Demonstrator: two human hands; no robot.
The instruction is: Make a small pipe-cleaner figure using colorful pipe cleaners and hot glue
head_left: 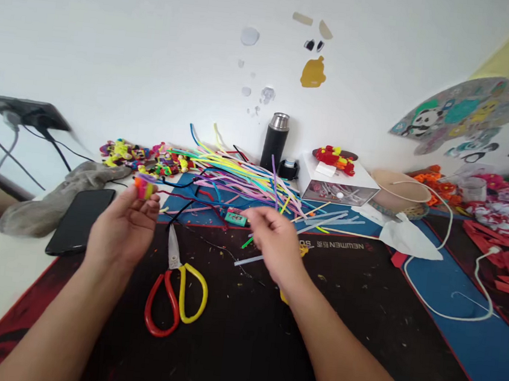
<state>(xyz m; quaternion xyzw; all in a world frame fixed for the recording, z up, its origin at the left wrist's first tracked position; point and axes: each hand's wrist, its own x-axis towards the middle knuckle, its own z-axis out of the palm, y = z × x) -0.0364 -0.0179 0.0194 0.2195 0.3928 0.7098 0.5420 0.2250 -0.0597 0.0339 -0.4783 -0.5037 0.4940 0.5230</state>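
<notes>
Left hand (pixel 124 225): grip pinched on coloured bundle (pixel 146 189); right hand (pixel 277 241): grip curled, contents unclear; scissors (pixel 174 260), seven o'clock from centre: could nick a carelessly lowered hand

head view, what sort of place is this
Probably a craft workspace, perhaps at home: a loose pile of what look like pipe cleaners, red-and-yellow-handled scissors on a dark desk mat, and a small multicoloured piece in the left hand suggest it.
</notes>
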